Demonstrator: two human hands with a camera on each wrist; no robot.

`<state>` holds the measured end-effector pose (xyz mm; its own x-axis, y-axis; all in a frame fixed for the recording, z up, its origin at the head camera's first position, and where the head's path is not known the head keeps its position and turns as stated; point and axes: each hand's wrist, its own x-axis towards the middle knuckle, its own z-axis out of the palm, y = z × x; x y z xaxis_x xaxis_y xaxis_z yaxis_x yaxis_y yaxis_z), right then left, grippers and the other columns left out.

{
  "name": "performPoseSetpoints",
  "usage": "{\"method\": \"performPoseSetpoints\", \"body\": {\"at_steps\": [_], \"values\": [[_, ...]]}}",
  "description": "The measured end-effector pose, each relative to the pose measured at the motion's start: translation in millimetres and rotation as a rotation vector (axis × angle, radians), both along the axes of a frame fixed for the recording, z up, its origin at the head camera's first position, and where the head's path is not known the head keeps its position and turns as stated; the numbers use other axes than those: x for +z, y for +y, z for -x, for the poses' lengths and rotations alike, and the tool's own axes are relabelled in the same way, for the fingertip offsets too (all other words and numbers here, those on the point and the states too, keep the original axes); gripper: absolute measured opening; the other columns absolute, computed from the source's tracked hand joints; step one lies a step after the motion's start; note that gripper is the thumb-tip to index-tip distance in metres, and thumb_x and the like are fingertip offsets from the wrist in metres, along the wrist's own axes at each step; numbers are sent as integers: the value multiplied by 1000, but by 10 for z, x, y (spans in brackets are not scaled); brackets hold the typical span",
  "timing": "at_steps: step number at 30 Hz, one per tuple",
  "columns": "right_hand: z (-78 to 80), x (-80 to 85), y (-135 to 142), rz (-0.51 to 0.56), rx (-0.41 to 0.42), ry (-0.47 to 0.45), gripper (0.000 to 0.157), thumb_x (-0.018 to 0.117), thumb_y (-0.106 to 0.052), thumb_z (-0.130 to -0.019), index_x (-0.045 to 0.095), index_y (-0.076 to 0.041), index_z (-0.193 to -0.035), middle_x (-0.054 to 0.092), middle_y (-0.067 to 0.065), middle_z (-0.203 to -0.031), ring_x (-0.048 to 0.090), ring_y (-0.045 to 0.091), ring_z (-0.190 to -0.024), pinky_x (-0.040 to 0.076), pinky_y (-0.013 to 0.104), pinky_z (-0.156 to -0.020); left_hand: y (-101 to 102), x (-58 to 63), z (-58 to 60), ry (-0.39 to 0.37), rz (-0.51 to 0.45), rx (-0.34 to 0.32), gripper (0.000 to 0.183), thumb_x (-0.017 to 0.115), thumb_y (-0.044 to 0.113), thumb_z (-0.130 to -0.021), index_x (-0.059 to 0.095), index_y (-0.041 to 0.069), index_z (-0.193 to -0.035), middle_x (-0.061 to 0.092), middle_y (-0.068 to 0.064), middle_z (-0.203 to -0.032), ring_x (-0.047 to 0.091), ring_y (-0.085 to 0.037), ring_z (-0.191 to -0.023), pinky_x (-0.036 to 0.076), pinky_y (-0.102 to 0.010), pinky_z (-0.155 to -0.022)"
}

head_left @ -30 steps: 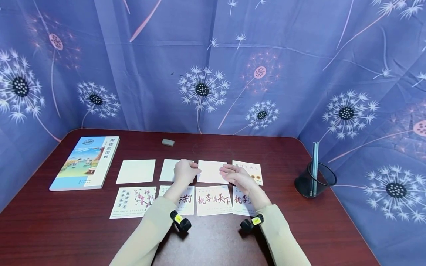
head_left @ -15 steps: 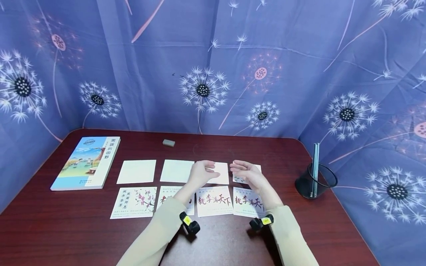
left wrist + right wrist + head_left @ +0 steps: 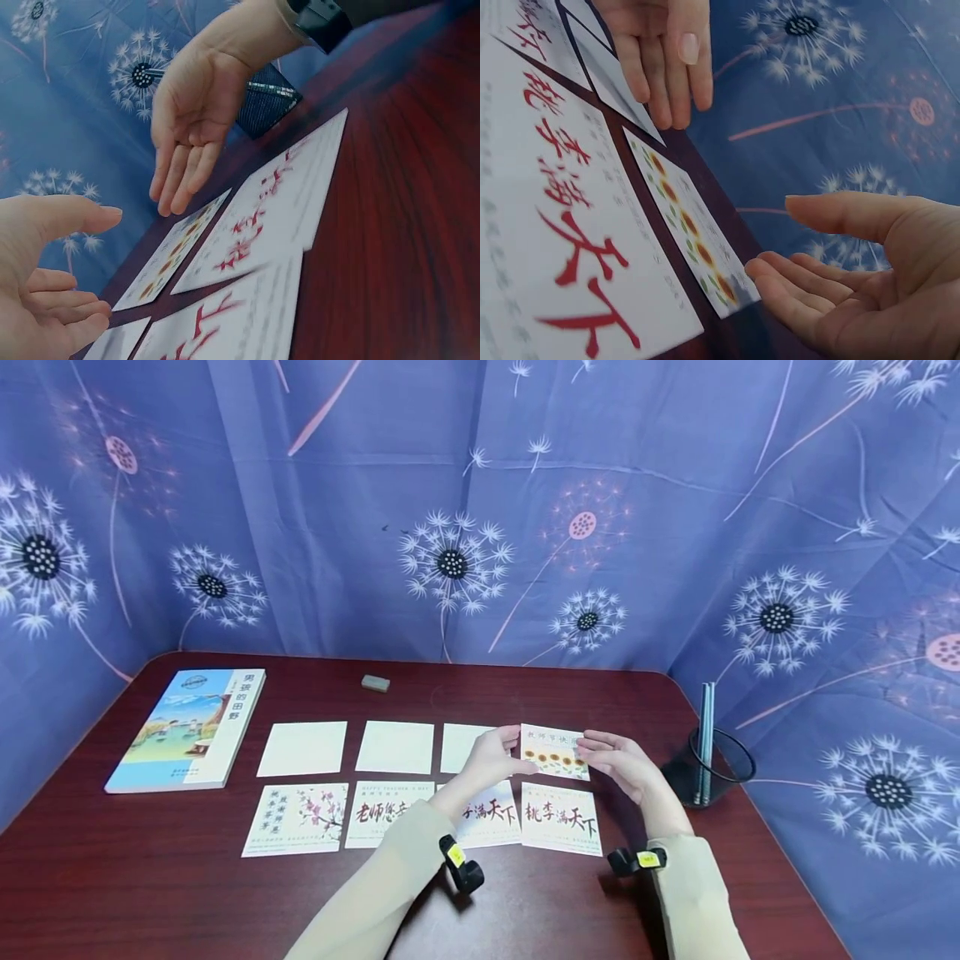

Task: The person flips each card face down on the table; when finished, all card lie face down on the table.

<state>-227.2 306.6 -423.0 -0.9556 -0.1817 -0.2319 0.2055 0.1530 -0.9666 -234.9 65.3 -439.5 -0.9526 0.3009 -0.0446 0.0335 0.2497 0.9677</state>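
A card printed with sunflowers (image 3: 551, 758) lies flat at the right end of the back row. My left hand (image 3: 491, 760) is at its left side, over a blank card (image 3: 457, 747), fingers relaxed and holding nothing. At the sunflower card's right edge is my right hand (image 3: 621, 764), fingers loosely extended; the right wrist view shows its fingertips by the card's corner, contact unclear. In front lie two cards with red lettering (image 3: 558, 818), one partly hidden by my left arm. Further left in that row are another red-lettered card (image 3: 382, 814) and a blossom card (image 3: 296, 818).
Two more blank cards (image 3: 302, 749) fill the back row's left part. A book (image 3: 187, 727) lies at the left, and a small grey block (image 3: 375, 682) sits behind the cards. A black mesh pen holder (image 3: 678, 777) with pencils (image 3: 705, 743) stands close to my right hand.
Both hands have moved right along the back row, the left from the second blank card to beside the sunflower card. My right hand has shifted rightward, uncovering most of that card.
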Motion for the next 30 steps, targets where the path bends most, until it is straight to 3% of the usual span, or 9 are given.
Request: {"method": "performPoseSetpoints", "body": {"at_steps": [18, 30], "values": [[-60, -1, 162, 37, 13, -70, 69, 50, 7, -91, 12, 21, -146, 23, 42, -149, 61, -1, -101, 52, 13, -85, 129, 15, 38, -118, 1, 1, 79, 81, 9, -76, 42, -6, -143, 48, -21, -146, 49, -34, -134, 43, -40, -110], [-7, -82, 170, 80, -48, -61, 68, 47, 9, -90, 12, 19, -147, 19, 41, -152, 61, -3, -98, 51, 11, -84, 105, 7, 28, -104, 17, -14, 78, 81, 9, -74, 44, -7, -141, 49, -22, -144, 50, -33, -133, 44, -36, -108]]}}
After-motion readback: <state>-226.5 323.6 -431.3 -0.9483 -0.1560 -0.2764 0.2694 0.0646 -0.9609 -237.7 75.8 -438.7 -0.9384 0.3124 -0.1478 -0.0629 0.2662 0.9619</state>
